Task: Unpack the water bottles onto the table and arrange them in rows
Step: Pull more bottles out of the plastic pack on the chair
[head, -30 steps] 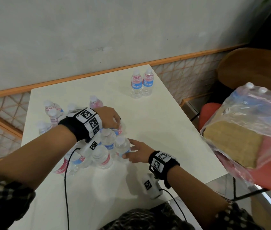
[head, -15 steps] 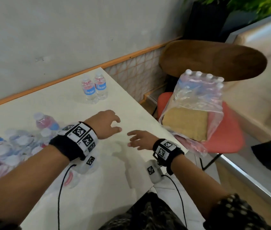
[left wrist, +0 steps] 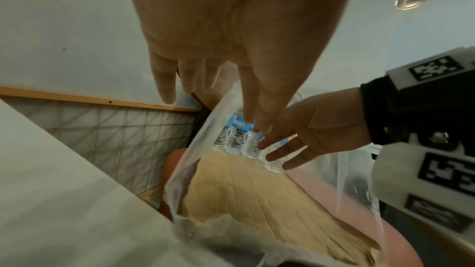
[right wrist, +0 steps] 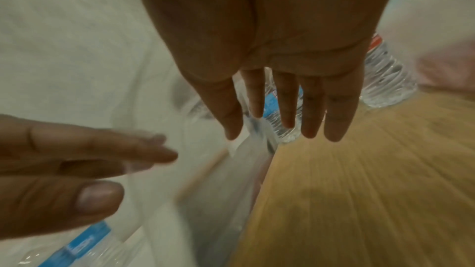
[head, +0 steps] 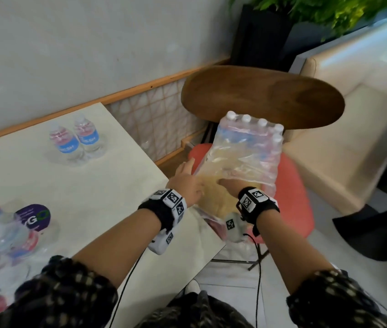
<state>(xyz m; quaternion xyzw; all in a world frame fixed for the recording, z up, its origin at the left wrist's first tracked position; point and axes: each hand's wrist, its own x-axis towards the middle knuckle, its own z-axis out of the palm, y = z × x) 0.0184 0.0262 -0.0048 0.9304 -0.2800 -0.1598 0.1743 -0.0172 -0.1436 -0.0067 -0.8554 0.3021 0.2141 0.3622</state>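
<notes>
Both hands at the pack [head: 247, 147] on the chair [head: 292, 185]. Head view hides right hand [head: 231, 185]; wrist views show its fingers [right wrist: 308, 109] straight inside the wrap, left hand [head: 185, 183] spread, holding nothing.

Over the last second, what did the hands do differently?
Both hands left the cluster of bottles on the table and swung right to the plastic-wrapped pack on the red chair. The right hand now reaches into the torn wrap, the left hand at its edge. Neither grips anything yet. The two upright bottles stayed put.
</notes>
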